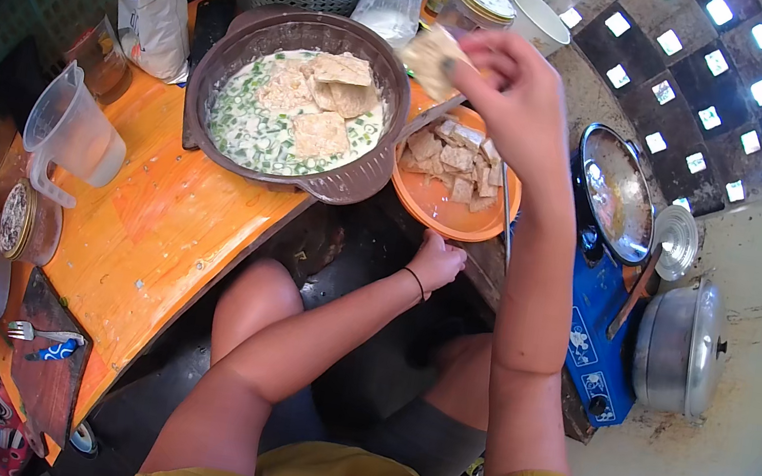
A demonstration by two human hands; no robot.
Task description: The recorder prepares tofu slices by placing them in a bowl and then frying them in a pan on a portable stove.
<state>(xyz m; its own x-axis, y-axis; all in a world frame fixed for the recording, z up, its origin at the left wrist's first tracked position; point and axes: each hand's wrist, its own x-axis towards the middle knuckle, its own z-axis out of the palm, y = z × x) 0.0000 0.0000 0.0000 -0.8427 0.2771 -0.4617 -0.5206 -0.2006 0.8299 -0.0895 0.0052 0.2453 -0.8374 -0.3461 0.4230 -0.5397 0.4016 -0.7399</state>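
Everything here sits around the big brown bowl (298, 102), so I'll go left to right from that. Far left of it, near the edge of the orange counter (155, 234), there's a clear measuring jug (72, 133) and a small lidded jar (28, 225), parked out of the way but within reach. The bowl itself holds a milky batter with chopped green onion, and a few flat tofu slices (323, 101) lie soaking in it, which is why it sits dead centre in front of me.

My left hand (437, 261) is below and right of the bowl, loosely curled and gripping nothing, just resting by the counter's edge under the orange plate (449, 214). That plate sits just right of the bowl, piled with plain tofu pieces, so it's a short hop over.

My right hand (510, 100) hovers at the bowl's upper right rim, grip pinched on one tofu slice (432, 59), held flat above the rim. Further right of the bowl, the frying pan (616, 194) sits on a blue stove (597, 339), with a metal pot (680, 347) beyond.
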